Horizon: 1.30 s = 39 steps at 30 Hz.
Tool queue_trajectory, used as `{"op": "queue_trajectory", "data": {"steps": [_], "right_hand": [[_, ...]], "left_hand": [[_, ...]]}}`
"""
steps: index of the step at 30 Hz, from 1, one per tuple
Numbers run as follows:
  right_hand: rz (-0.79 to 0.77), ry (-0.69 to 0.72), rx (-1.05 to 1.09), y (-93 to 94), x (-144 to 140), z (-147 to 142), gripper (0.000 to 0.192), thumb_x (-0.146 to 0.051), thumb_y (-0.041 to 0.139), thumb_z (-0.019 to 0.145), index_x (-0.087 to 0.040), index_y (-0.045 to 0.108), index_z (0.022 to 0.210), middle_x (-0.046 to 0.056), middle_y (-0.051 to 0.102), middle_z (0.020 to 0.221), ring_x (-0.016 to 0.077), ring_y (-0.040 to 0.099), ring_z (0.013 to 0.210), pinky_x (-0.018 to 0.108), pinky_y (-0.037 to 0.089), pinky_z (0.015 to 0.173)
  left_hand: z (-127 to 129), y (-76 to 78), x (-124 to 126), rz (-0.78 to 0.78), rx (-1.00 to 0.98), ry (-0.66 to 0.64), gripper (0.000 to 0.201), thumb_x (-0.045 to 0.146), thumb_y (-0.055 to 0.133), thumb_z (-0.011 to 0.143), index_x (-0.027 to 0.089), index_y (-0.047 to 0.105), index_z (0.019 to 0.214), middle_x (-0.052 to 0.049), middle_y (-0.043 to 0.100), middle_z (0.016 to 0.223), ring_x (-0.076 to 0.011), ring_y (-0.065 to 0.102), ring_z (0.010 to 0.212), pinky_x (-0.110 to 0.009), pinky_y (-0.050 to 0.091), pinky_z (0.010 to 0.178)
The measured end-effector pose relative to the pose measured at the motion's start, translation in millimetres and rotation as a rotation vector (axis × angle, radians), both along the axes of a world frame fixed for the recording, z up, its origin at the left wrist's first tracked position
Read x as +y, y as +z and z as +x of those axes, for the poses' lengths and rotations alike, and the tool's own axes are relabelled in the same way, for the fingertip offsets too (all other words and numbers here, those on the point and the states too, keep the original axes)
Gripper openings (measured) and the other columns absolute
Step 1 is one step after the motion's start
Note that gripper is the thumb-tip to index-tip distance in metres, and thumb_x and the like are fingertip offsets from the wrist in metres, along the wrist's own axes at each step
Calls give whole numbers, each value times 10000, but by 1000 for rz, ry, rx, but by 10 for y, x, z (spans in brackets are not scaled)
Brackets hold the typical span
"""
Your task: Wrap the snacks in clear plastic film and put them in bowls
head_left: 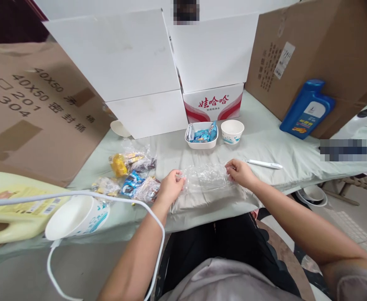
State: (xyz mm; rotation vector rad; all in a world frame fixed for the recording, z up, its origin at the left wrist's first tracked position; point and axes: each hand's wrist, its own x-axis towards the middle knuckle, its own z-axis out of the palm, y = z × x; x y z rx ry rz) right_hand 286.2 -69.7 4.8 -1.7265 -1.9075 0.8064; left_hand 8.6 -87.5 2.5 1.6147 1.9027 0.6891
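Note:
A clear plastic bag (206, 176) is stretched flat above the pale green cloth between my two hands. My left hand (172, 186) pinches its left end, and my right hand (239, 172) pinches the right end. Just left of my left hand lie several wrapped snacks, among them a blue packet (132, 184) and a yellow one (118, 165). A white utility knife (265, 164) rests on the cloth to the right of my right hand. Behind the bag stands a white tray (201, 145) holding blue packets, with a white paper bowl (232, 131) beside it.
White boxes (139, 58) stand along the back, flanked by large brown cartons (39, 108). A blue bottle (309, 110) leans at the right. At the left are a yellow jug (17, 184), a tipped paper bowl (73, 217) and a white cable (121, 199) crossing near my left arm.

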Motion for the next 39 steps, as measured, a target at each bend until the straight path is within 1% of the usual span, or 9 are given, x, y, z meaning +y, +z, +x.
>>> {"op": "queue_trajectory", "data": {"steps": [7,12,15,18,22,28,32,34,39], "right_hand": [[46,-85,-277,-137,104,-126,236,-268,493,906,-167,623,1076,125,722,975,249,656,925,302,422,751],[36,-77,-323,-107,100,-125,246,-293,502,911,-179,621,1094,101,731,955,236,662,909,286,411,733],[37,-69,-371,-124,89,-155,261,-305,489,918,-176,611,1109,103,732,965,236,666,910,288,415,725],[49,-54,-430,-148,105,-185,278,-309,464,926,-174,601,1127,107,727,1001,238,666,922,293,425,718],[44,-33,-473,-43,276,-38,258,-311,548,874,-198,631,1090,90,727,998,250,661,940,304,441,735],[184,-142,-498,258,275,173,316,-284,493,918,-150,600,1182,152,661,1159,277,631,998,358,456,802],[385,246,-420,57,-126,-78,267,-338,517,931,-168,657,1083,110,689,1052,244,618,995,355,451,875],[440,324,-443,-87,-281,-149,295,-364,551,919,-155,658,1098,124,671,1120,270,591,1060,388,438,915],[692,78,-503,-76,-454,-98,291,-346,542,927,-136,648,1099,171,607,1250,357,468,1226,525,331,1024]], "left_hand": [[146,-6,103,-22,531,22,359,294,548,894,185,527,1235,-107,714,920,-286,679,917,-350,479,747],[244,31,67,321,702,58,389,291,575,886,131,541,1239,-173,638,1094,-329,608,1018,-429,473,832],[397,-14,-13,520,677,-31,279,284,548,905,142,608,1138,-172,609,1125,-323,565,1061,-455,463,874],[586,-149,-112,523,566,-364,210,283,521,925,178,652,1052,-118,652,1085,-273,580,1044,-431,469,906],[709,-328,-191,450,509,-633,391,332,543,919,211,554,1291,-99,526,1403,-299,428,1328,-500,343,1098],[685,-352,-197,339,483,-649,436,347,499,939,220,497,1355,-108,467,1464,-303,352,1401,-539,264,1149],[665,-357,-173,323,448,-622,489,370,508,929,215,447,1389,-114,427,1492,-300,329,1418,-536,257,1158],[647,-356,-157,299,426,-603,550,387,522,916,183,407,1414,-137,398,1508,-305,322,1422,-516,276,1157],[648,-346,-152,269,407,-588,584,405,533,905,168,386,1419,-146,400,1505,-314,289,1437,-515,277,1158]]}}
